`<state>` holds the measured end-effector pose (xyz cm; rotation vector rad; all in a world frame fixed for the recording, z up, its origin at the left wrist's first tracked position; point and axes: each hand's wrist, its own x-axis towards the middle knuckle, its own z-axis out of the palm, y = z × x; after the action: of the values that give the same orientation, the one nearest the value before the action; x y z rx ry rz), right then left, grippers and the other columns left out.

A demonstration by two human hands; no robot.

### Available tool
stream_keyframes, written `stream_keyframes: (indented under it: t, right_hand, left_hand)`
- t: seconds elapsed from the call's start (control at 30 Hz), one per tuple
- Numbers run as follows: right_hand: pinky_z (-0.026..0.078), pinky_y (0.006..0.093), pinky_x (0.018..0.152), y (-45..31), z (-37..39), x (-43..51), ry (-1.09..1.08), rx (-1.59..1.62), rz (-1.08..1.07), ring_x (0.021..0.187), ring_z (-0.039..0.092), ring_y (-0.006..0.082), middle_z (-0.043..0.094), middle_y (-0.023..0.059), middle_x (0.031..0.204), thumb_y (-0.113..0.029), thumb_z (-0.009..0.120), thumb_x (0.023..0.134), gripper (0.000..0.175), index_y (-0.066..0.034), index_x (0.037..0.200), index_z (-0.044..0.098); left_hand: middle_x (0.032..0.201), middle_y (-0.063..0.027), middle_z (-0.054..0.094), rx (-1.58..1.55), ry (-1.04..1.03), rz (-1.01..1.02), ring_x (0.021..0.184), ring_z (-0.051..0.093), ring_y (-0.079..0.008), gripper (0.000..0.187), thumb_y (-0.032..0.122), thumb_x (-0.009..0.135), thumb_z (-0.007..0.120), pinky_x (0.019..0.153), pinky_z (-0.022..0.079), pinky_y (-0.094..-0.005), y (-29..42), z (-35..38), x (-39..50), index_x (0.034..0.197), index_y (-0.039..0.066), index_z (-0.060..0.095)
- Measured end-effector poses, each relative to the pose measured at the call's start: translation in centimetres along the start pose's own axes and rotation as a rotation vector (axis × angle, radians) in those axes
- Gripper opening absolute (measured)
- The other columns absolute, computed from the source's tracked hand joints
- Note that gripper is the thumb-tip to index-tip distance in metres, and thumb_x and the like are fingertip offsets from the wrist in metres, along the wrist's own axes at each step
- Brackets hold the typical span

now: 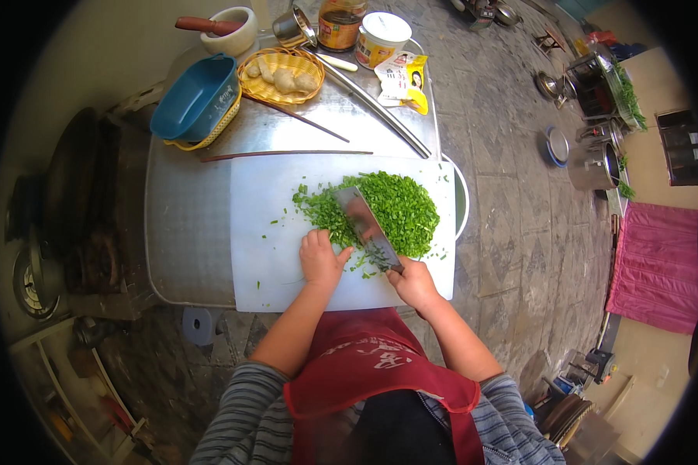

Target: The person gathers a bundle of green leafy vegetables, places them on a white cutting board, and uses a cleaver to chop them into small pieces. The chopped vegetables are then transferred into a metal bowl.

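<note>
A heap of chopped green onions lies on the right part of a white cutting board. My right hand grips the handle end of a cleaver, whose broad blade slants up and left across the greens, with bits stuck to it near the hand. The handle itself is mostly hidden in my fist. Left of the blade, my left hand rests at the lower left edge of the greens, palm down, thumb out towards the blade. Whether its fingers hold any of the greens cannot be told. Loose bits are scattered around the heap.
Beyond the board, on the metal table, lie two dark sticks, a blue plastic basket, a wicker basket of ginger, a stone mortar, a lidded tub, a jar and a yellow-white packet. A stove stands left.
</note>
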<state>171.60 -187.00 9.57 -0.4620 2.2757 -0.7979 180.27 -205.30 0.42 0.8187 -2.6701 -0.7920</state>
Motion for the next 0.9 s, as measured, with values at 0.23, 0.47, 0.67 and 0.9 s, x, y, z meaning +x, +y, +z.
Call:
stream_keyframes:
  t: [0.23, 0.47, 0.67, 0.9]
  right_hand:
    - [0.051, 0.0465, 0.076, -0.6, 0.2, 0.7, -0.056, -0.037, -0.046, 0.083, 0.064, 0.0408, 0.067, 0.0231, 0.085, -0.02, 0.062, 0.083, 0.023, -0.0011, 0.097, 0.063]
    - [0.05, 0.0492, 0.077, -2.7, 1.1, 2.7, -0.188, -0.281, -0.054, 0.085, 0.063, 0.0412, 0.066, 0.0233, 0.086, -0.02, 0.057, 0.083, 0.02, -0.0028, 0.092, 0.061]
    - [0.052, 0.0482, 0.075, -4.4, 2.1, 4.5, -0.254, -0.486, -0.046, 0.083, 0.064, 0.0408, 0.066, 0.0223, 0.085, -0.016, 0.059, 0.08, 0.02, -0.0022, 0.094, 0.062]
    - [0.052, 0.0469, 0.08, -5.8, 4.2, 6.4, -0.229, -0.422, 0.014, 0.088, 0.064, 0.0395, 0.066, 0.0243, 0.09, -0.016, 0.059, 0.078, 0.023, -0.0012, 0.096, 0.063]
  left_hand:
    - [0.112, -0.0162, 0.054, -0.159, -0.043, 0.082, 0.105, 0.051, -0.036, 0.043, 0.009, 0.077, 0.07, 0.091, 0.044, -0.0433, -1.9, -0.3, -1.0, 0.116, 0.001, 0.053]
    - [0.109, -0.0148, 0.058, -0.305, 0.071, 0.056, 0.098, 0.056, -0.0329, 0.032, 0.003, 0.076, 0.069, 0.084, 0.048, -0.0398, -3.0, -0.9, -1.7, 0.107, 0.002, 0.06]
    - [0.098, -0.0105, 0.062, -0.287, 0.137, 0.122, 0.092, 0.057, -0.0306, 0.013, 0.002, 0.077, 0.068, 0.08, 0.049, -0.0385, -2.8, -0.7, -1.5, 0.089, 0.003, 0.066]
    - [0.097, -0.0097, 0.061, -0.267, 0.165, 0.1, 0.09, 0.056, -0.0303, 0.013, 0.0, 0.075, 0.068, 0.079, 0.048, -0.0387, -2.6, -0.4, -1.3, 0.087, 0.003, 0.067]
